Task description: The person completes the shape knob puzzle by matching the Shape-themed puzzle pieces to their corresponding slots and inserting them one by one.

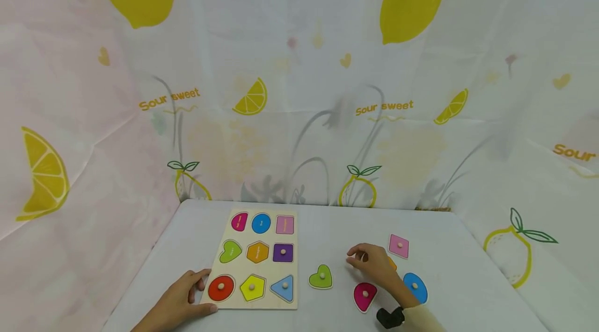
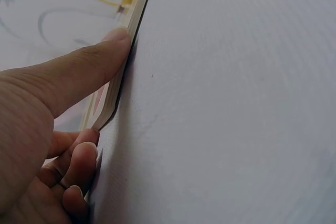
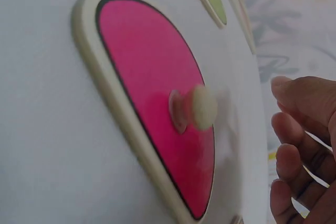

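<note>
White cloth covers your tabletop, and a curtain printed with yellow lemons hangs all around it. Your left hand grips the near corner of the wooden shape puzzle board. Your right hand hovers with loosely curled fingers, holding nothing, above loose pieces: a green heart piece, a dark pink rounded piece, a blue oval piece.
</note>
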The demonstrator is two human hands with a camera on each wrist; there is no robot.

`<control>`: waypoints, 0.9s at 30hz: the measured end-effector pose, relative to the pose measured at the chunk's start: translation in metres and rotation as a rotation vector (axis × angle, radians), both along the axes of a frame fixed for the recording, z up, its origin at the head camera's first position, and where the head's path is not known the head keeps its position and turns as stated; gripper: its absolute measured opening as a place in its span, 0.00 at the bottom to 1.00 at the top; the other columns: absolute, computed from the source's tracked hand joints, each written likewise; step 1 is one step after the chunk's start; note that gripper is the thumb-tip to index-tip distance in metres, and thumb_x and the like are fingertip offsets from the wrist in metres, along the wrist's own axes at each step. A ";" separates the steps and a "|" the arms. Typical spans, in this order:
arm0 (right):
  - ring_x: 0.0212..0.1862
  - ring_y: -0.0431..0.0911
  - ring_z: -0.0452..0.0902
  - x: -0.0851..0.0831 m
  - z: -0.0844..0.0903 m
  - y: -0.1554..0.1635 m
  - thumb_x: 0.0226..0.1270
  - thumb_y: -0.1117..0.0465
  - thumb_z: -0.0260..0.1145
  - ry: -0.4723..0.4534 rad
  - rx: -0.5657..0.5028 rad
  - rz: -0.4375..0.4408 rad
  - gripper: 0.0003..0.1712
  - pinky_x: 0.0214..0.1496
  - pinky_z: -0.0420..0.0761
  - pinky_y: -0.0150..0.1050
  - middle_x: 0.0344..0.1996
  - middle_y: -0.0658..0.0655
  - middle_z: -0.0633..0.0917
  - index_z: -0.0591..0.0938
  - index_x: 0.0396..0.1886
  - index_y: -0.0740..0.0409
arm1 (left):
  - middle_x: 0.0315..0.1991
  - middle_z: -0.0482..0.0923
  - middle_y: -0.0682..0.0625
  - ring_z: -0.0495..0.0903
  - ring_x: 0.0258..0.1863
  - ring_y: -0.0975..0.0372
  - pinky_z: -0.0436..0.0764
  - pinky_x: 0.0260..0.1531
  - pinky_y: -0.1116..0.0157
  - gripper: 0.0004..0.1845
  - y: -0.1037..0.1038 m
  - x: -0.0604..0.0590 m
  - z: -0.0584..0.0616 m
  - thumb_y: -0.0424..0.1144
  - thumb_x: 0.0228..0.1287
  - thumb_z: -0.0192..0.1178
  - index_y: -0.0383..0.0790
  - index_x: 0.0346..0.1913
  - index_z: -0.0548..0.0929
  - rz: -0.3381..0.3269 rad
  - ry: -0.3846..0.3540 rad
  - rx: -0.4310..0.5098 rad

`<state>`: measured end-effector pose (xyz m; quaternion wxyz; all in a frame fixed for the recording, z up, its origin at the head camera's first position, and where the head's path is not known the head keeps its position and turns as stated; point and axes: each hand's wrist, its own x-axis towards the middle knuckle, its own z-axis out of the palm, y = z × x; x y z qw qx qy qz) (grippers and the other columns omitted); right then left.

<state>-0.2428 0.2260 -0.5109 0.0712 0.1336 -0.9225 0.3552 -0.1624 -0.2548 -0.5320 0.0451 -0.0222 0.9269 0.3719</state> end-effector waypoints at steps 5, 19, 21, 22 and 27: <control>0.29 0.39 0.69 0.007 -0.002 0.019 0.61 0.60 0.79 -0.013 -0.013 -0.065 0.07 0.30 0.71 0.32 0.24 0.44 0.76 0.88 0.37 0.51 | 0.35 0.68 0.52 0.68 0.30 0.59 0.73 0.27 0.68 0.56 0.001 -0.001 0.000 0.54 0.31 0.87 0.32 0.67 0.77 0.012 -0.015 0.006; 0.29 0.39 0.71 0.024 0.000 0.059 0.61 0.62 0.78 -0.094 -0.035 -0.193 0.07 0.33 0.72 0.34 0.24 0.46 0.78 0.89 0.38 0.53 | 0.37 0.68 0.52 0.68 0.31 0.59 0.72 0.27 0.68 0.53 -0.001 0.000 -0.004 0.52 0.35 0.87 0.31 0.67 0.77 0.005 -0.048 0.026; 0.30 0.39 0.71 0.025 -0.002 0.062 0.60 0.61 0.78 -0.096 -0.025 -0.200 0.08 0.33 0.72 0.34 0.25 0.46 0.78 0.88 0.38 0.53 | 0.37 0.68 0.52 0.68 0.31 0.59 0.71 0.27 0.68 0.52 -0.001 -0.001 -0.003 0.51 0.36 0.86 0.31 0.67 0.77 -0.001 -0.042 0.021; 0.30 0.39 0.71 0.025 -0.003 0.063 0.60 0.62 0.79 -0.095 -0.023 -0.201 0.08 0.34 0.72 0.34 0.25 0.46 0.78 0.88 0.38 0.54 | 0.37 0.68 0.52 0.67 0.31 0.59 0.71 0.27 0.68 0.52 -0.001 -0.001 -0.002 0.51 0.36 0.86 0.31 0.67 0.77 -0.003 -0.040 0.021; 0.31 0.39 0.72 0.025 -0.006 0.065 0.59 0.61 0.79 -0.082 -0.007 -0.213 0.10 0.35 0.73 0.34 0.26 0.46 0.78 0.87 0.38 0.56 | 0.37 0.68 0.52 0.67 0.31 0.59 0.71 0.27 0.68 0.53 0.000 -0.003 -0.001 0.51 0.35 0.87 0.31 0.67 0.76 -0.002 -0.038 0.025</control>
